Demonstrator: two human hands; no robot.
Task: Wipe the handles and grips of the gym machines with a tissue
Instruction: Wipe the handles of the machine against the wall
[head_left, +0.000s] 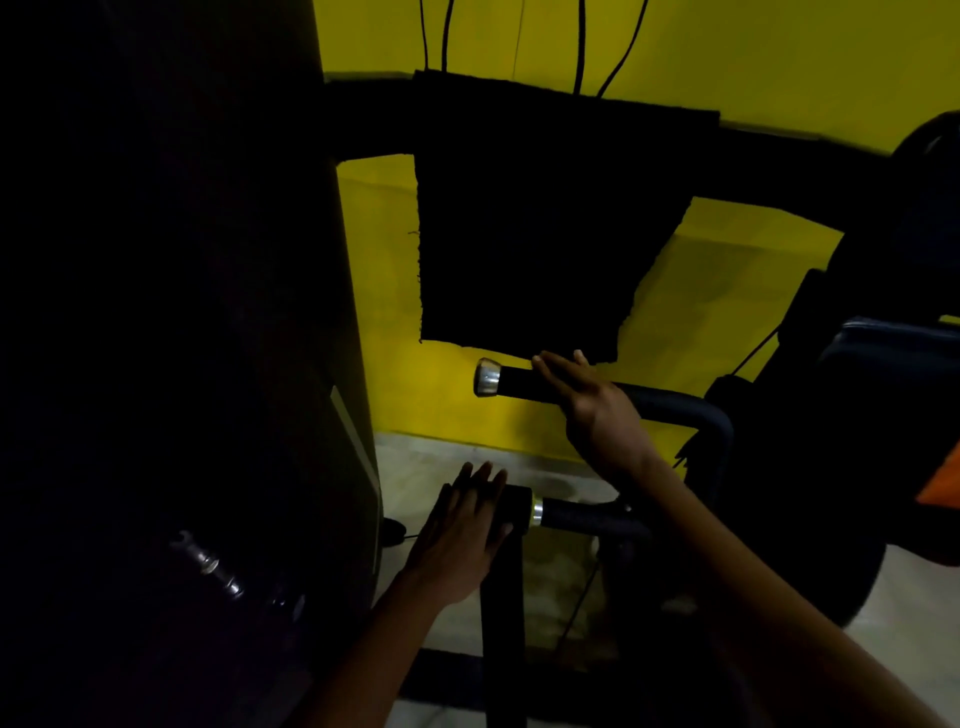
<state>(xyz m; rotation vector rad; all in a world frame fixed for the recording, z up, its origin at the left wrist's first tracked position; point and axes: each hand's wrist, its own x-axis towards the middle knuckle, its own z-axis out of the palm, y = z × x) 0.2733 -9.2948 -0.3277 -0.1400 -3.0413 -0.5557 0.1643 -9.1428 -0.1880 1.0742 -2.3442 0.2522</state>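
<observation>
No writing legible — hands flat on dark grips.

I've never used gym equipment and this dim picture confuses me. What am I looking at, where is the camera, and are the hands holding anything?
There is one picture, taken by a camera on the person's head, looking forward and down at their own arms. Two padded black handles with silver end caps stick out from a dark gym machine in front of a yellow wall. The right hand reaches to the upper handle, fingers straight and touching it. The left hand lies flat against the end of the lower handle. Neither hand grips anything, and no tissue is visible. The big black shape on the left is too dark to identify.
</observation>
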